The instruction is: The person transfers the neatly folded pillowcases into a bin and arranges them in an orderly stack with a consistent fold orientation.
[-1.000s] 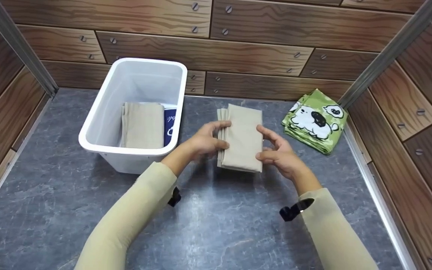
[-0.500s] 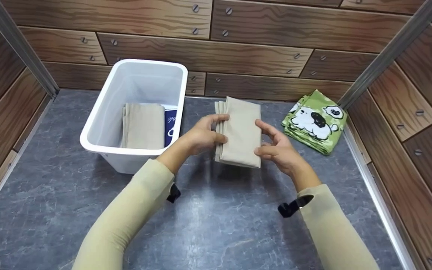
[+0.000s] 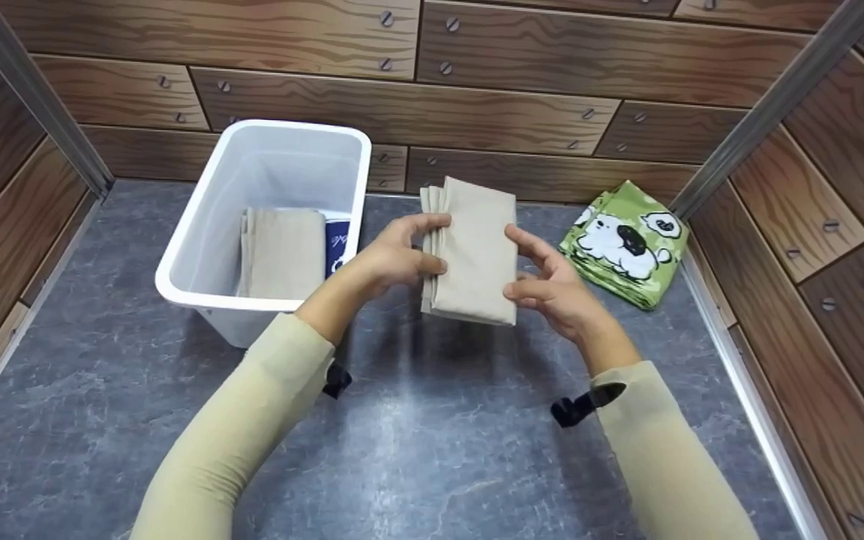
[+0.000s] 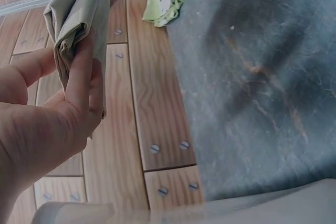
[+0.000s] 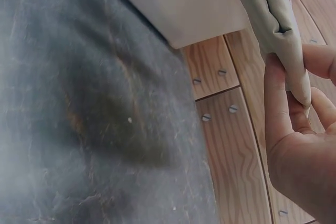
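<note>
Both hands hold up a folded beige cloth (image 3: 479,251) above the dark marbled surface. My left hand (image 3: 396,257) pinches its layered left edge, where several folds show. On the opposite edge my right hand (image 3: 556,289) grips with thumb and fingers. The left wrist view shows the cloth's folds (image 4: 84,24) between thumb and fingers; in the right wrist view its smooth edge (image 5: 283,40) is pinched too. Left of the hands stands a white bin (image 3: 199,296) with another folded beige cloth (image 3: 286,253) and a navy cloth with white print (image 3: 337,244) inside.
A folded green cloth with a white dog print (image 3: 627,244) lies at the back right, near the corner. Wood-patterned walls (image 3: 514,120) enclose the grey marbled surface (image 3: 432,450) at the back and both sides. The bin's rim rises beside my left forearm.
Both hands have raised the beige cloth and carried it slightly away from me and to the left. The bin and the green cloth have stayed where they were.
</note>
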Demonstrator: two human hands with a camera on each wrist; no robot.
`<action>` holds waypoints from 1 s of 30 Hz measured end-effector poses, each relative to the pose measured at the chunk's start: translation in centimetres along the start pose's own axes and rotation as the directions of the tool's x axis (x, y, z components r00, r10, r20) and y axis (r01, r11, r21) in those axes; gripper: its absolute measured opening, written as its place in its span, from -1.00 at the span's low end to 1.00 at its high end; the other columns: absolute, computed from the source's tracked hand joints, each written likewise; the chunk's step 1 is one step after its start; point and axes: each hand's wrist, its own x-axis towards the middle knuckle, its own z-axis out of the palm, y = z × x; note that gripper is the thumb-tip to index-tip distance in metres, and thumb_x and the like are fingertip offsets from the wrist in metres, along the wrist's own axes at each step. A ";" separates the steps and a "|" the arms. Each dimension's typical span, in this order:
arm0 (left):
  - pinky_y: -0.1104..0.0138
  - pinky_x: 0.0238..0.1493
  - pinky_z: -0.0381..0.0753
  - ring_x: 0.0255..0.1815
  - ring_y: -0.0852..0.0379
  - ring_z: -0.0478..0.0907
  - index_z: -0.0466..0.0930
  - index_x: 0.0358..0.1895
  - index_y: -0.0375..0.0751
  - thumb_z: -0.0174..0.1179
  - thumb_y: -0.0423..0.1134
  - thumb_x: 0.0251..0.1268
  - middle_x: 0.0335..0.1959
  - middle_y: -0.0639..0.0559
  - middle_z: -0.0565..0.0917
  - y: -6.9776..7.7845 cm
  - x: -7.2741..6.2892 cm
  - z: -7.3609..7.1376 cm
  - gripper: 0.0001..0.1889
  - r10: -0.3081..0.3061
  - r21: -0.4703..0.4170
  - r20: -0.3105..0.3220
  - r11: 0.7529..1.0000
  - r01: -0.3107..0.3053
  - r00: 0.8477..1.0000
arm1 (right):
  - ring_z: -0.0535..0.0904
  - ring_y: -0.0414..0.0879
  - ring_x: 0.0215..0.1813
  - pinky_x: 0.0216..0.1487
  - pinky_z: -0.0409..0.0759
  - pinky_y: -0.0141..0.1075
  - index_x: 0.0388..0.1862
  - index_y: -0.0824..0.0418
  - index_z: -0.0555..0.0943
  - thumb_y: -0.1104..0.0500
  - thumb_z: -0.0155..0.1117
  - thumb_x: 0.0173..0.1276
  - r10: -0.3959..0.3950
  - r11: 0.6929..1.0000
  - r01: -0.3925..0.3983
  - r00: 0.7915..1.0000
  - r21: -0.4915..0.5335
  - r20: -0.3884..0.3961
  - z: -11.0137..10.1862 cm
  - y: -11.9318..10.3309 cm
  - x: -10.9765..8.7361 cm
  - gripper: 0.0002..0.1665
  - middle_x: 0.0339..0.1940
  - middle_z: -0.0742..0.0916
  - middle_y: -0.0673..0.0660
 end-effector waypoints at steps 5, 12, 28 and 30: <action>0.10 -0.08 0.74 0.10 -0.16 0.55 0.30 0.47 -0.19 0.17 -0.72 0.07 0.41 -0.17 0.32 0.9 -0.8 -0.5 -0.19 0.007 0.015 -0.010 1.000 -0.007 1.000 | 0.63 0.06 0.08 -0.12 0.75 -0.18 0.59 0.06 0.20 0.64 0.21 0.12 -0.021 1.000 0.021 1.000 0.013 0.011 0.8 -0.6 0.1 0.08 0.38 0.32 0.17; 0.09 -0.13 0.76 0.02 -0.17 0.60 0.28 0.49 -0.16 0.17 -0.69 0.11 0.40 -0.17 0.33 2.1 -1.9 -1.3 -0.19 0.013 0.020 -0.001 1.000 -0.013 1.000 | 0.62 0.06 0.06 -0.15 0.74 -0.19 0.58 0.05 0.21 0.63 0.22 0.13 -0.026 0.999 0.026 0.999 0.024 0.020 1.9 -1.4 0.2 0.06 0.38 0.34 0.16; 0.28 -0.33 0.73 -0.12 -0.01 0.60 0.26 0.50 -0.07 0.19 -0.62 0.20 0.27 -0.22 0.39 3.2 -4.7 -4.6 -0.22 0.026 0.005 -0.016 1.000 -0.025 1.000 | 0.62 0.08 0.08 -0.13 0.74 -0.17 0.58 0.06 0.21 0.62 0.24 0.13 -0.071 0.997 0.067 0.993 0.045 0.091 5.4 -2.1 1.5 0.06 0.39 0.34 0.14; 0.31 -0.33 0.72 -0.13 0.01 0.58 0.25 0.51 -0.07 0.18 -0.62 0.21 0.25 -0.23 0.39 3.2 -5.1 -5.0 -0.22 0.023 -0.006 -0.015 1.000 -0.023 1.000 | 0.61 0.08 0.09 -0.13 0.74 -0.16 0.58 0.06 0.21 0.62 0.24 0.13 -0.076 0.997 0.072 0.992 0.041 0.102 5.9 -2.1 1.7 0.06 0.39 0.34 0.15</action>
